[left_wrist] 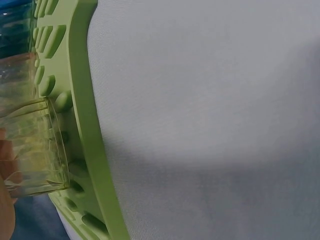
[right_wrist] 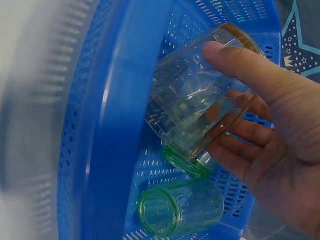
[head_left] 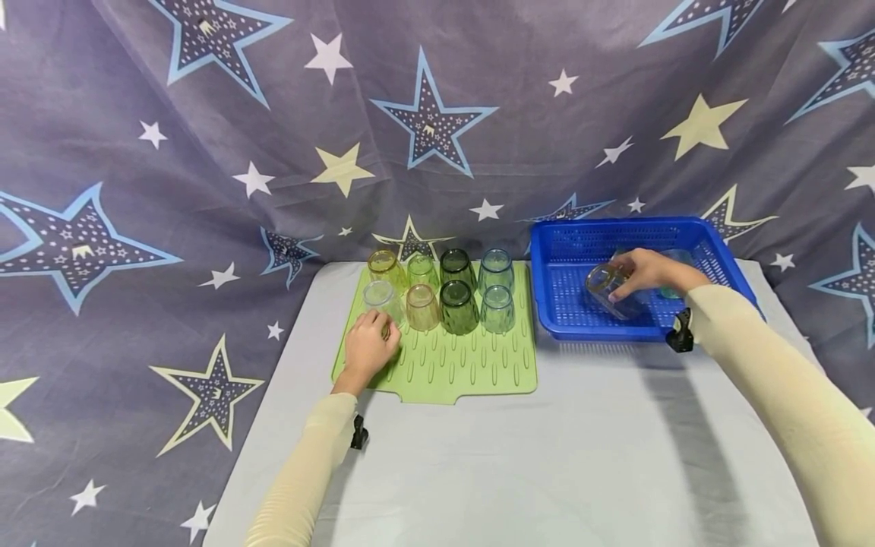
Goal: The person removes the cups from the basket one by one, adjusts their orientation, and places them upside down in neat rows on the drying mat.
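Holding one glass each, the two hands are far apart. The left hand [head_left: 371, 348] has its fingers curled round a yellow glass [left_wrist: 37, 147] at the left front part of the green mat [head_left: 444, 385]. I can't tell if that glass touches the mat. To the right of the mat is a blue basket [head_left: 595, 333]. Inside it, the right hand [head_left: 644, 270] grips a tipped clear glass [right_wrist: 187, 95] with a brown rim. Green glasses [right_wrist: 202, 202] are in there too. Eight glasses [head_left: 459, 310] stand upside down in two rows on the back of the mat.
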The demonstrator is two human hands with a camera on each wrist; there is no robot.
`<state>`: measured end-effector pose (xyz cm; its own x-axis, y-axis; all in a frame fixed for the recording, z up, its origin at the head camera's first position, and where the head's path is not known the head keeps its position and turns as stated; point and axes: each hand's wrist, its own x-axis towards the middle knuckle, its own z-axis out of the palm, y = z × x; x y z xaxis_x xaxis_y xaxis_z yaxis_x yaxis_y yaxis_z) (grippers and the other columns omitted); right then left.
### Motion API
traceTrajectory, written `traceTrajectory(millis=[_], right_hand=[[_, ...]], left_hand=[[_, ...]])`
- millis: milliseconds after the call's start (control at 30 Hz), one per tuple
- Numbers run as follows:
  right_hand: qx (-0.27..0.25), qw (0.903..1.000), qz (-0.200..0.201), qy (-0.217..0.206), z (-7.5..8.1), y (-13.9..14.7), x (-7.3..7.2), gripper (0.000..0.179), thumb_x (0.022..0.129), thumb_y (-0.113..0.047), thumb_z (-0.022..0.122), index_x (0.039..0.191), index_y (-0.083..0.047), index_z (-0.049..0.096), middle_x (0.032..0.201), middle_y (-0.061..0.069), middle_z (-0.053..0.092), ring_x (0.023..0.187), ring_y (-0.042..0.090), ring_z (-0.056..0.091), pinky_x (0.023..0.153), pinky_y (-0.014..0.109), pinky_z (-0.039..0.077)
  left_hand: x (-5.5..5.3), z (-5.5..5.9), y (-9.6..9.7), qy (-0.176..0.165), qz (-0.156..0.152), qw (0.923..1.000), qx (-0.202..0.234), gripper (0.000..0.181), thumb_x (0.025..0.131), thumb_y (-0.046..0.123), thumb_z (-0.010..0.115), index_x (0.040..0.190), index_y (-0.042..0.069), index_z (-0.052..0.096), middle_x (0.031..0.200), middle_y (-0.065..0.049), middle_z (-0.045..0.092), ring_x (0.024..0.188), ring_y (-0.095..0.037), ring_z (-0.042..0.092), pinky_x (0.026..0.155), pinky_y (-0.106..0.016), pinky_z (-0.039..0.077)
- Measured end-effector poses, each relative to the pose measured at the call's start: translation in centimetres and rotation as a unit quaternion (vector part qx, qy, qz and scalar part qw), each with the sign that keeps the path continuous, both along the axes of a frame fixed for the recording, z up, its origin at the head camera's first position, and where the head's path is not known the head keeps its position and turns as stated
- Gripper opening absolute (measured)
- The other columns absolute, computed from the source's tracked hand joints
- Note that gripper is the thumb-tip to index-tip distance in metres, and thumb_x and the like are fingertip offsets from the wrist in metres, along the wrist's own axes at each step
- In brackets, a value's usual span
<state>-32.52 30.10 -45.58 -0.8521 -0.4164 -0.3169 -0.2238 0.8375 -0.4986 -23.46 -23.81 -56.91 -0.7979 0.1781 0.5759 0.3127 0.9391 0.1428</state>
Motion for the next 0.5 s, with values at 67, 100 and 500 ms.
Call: traceTrajectory(millis=[67,100,500], right_hand=[[-0.007,1.0000,-0.002,-0.003,0.0,0.2,0.1,0.084,0.080,-0.027,0.087,0.139,0.019,0.047,0.128,0.041,0.058,0.117,0.054,0.058,0.095,0.061,0.052],[-0.012,0.9999,-0.003,-0.004,0.0,0.3,0.1,0.084,0.081,-0.027,0.086,0.139,0.019,0.047,0.129,0.041,0.058,0.118,0.054,0.058,0.096,0.061,0.052],[-0.058,0.9963,-0.052,-0.037,1.2,1.8,0.8,0.085,0.086,-0.032,0.082,0.144,0.015,0.043,0.135,0.038,0.055,0.121,0.049,0.057,0.096,0.059,0.052]], left_hand=[[0.0,0.1,0.0,-0.011,0.002,0.9999,0.001,0.015,0.088,0.017,0.064,0.088,0.003,0.070,0.087,-0.013,0.066,0.075,-0.031,0.061,0.063,-0.045,0.056],[0.1,0.1,0.0,-0.016,0.003,0.9999,0.001,0.015,0.088,0.017,0.064,0.088,0.003,0.070,0.087,-0.013,0.067,0.075,-0.031,0.061,0.064,-0.046,0.056],[0.2,0.4,0.2,-0.018,0.001,0.9998,0.000,0.012,0.089,0.016,0.064,0.087,0.005,0.070,0.086,-0.012,0.066,0.075,-0.030,0.061,0.063,-0.045,0.055]])
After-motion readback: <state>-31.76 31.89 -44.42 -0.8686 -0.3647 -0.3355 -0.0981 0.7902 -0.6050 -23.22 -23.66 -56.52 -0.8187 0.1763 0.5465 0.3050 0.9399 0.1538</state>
